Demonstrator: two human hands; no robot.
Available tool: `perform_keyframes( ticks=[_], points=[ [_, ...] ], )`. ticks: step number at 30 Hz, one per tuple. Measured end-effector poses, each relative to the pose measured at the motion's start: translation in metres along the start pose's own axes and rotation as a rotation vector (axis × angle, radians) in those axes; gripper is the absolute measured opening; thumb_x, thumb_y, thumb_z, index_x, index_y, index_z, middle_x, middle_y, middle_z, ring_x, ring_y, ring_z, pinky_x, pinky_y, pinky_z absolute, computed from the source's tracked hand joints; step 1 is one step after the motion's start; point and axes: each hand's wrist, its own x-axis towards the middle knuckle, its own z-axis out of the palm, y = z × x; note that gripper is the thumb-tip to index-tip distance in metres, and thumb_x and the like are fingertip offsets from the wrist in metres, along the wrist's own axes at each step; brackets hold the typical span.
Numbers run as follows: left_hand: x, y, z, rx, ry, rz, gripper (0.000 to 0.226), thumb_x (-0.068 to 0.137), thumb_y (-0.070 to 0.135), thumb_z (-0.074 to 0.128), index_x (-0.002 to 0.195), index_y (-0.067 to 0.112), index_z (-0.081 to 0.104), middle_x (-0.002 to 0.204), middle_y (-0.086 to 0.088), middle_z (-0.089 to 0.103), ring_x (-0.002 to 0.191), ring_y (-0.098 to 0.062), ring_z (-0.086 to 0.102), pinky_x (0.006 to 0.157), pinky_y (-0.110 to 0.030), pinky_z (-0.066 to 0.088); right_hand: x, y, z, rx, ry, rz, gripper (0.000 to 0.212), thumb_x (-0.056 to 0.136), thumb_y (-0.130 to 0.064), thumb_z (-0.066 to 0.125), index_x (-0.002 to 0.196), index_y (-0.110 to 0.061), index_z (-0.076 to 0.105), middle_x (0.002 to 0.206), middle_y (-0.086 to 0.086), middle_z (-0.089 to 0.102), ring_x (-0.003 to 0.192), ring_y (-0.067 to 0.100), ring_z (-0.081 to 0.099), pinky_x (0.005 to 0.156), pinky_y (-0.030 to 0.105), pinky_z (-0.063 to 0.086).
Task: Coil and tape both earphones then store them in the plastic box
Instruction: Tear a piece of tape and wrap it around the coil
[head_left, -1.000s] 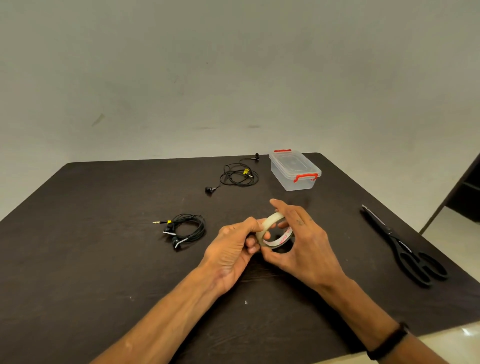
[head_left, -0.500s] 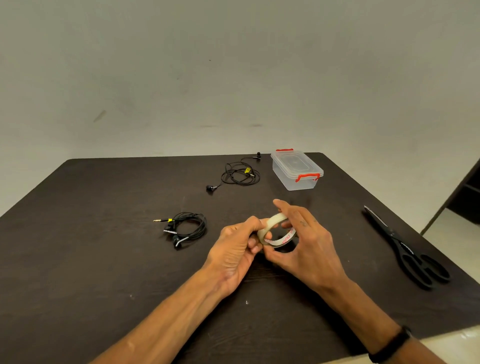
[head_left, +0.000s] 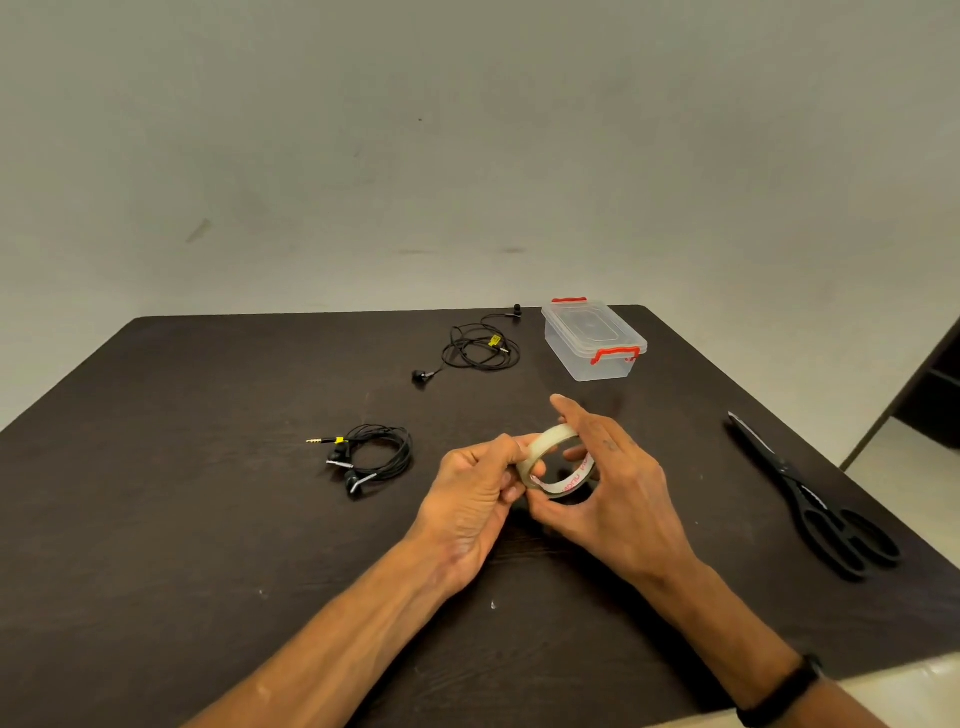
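While both hands work the tape roll just above the counter, neither earphone is held. Right hand has its grip closed round the roll's outer rim, thumb underneath, fingers over the top. Left hand has its grip pinched on the roll's near-left edge, looks like it's hunting for the tape end; can't tell whether an end is lifted.

Coiled earphone lies left of the left grip, near but apart, jack pointing away to the left. Loose earphone sits beyond both grips, just left of the plastic box, lid on, red clips. Scissors well right of the right grip.

Handling, my read: the roll is light and stiff, hold it by the rim, and its film is thin and clingy, likely to fold onto itself. Earphone cable is light, limp and springy; the coil probably opens if lifted by one strand. Pinch across the whole bundle, not by buds or jack. Second one isn't tidily coiled yet.
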Motion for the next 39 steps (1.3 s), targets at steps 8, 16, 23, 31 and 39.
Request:
perform_keyframes(
  ticks=[8, 16, 23, 31, 39],
  points=[
    [-0.010, 0.009, 0.002, 0.077, -0.064, 0.105, 0.029, 0.095, -0.001, 0.054, 0.105, 0.002, 0.082, 0.081, -0.012, 0.065, 0.061, -0.008, 0.037, 0.058, -0.020, 0.037, 0.003, -0.004, -0.004, 0.105, 0.025, 0.039, 0.101, 0.071, -0.051, 0.082, 0.158, -0.028, 0.037, 0.131, -0.010, 0.059, 0.092, 0.002, 0.067, 0.079, 0.037, 0.063],
    [-0.125, 0.035, -0.011, 0.247, -0.074, 0.071, 0.027, 0.075, 0.027, 0.079, 0.094, 0.009, 0.083, 0.075, -0.005, 0.067, 0.043, -0.003, 0.034, 0.041, -0.016, 0.025, -0.059, -0.089, -0.023, 0.519, 0.061, -0.011, 0.089, 0.069, -0.028, 0.098, 0.145, -0.020, 0.053, 0.131, 0.003, 0.059, 0.103, 0.029, 0.069, 0.079, 0.038, 0.063],
    [-0.216, 0.014, -0.028, 0.340, 0.128, -0.045, 0.023, 0.071, 0.028, 0.066, 0.073, 0.010, 0.080, 0.057, -0.005, 0.059, 0.040, -0.005, 0.033, 0.048, -0.021, 0.025, -0.128, -0.144, -0.022, 0.613, -0.073, -0.009, 0.074, 0.081, -0.034, 0.089, 0.144, -0.015, 0.055, 0.130, 0.008, 0.058, 0.106, 0.031, 0.067, 0.082, 0.041, 0.059],
    [-0.234, 0.007, -0.030, 0.176, 0.213, 0.077, 0.038, 0.065, 0.024, 0.065, 0.080, -0.011, 0.072, 0.060, -0.005, 0.055, 0.043, -0.006, 0.028, 0.054, -0.030, 0.019, -0.111, -0.157, -0.025, 1.219, -0.210, 0.264, 0.044, 0.092, -0.046, 0.073, 0.126, -0.017, 0.069, 0.088, 0.020, 0.067, 0.082, 0.043, 0.068, 0.074, 0.055, 0.056],
    [-0.252, 0.000, -0.030, 0.217, 0.174, 0.146, 0.039, 0.067, 0.037, 0.068, 0.092, 0.013, 0.085, 0.062, -0.002, 0.060, 0.050, -0.006, 0.032, 0.056, -0.029, 0.021, -0.108, -0.188, -0.013, 1.457, -0.115, 0.423, 0.041, 0.091, -0.042, 0.076, 0.085, -0.005, 0.060, 0.063, 0.013, 0.061, 0.048, 0.032, 0.060, 0.058, 0.037, 0.050]
  ],
)
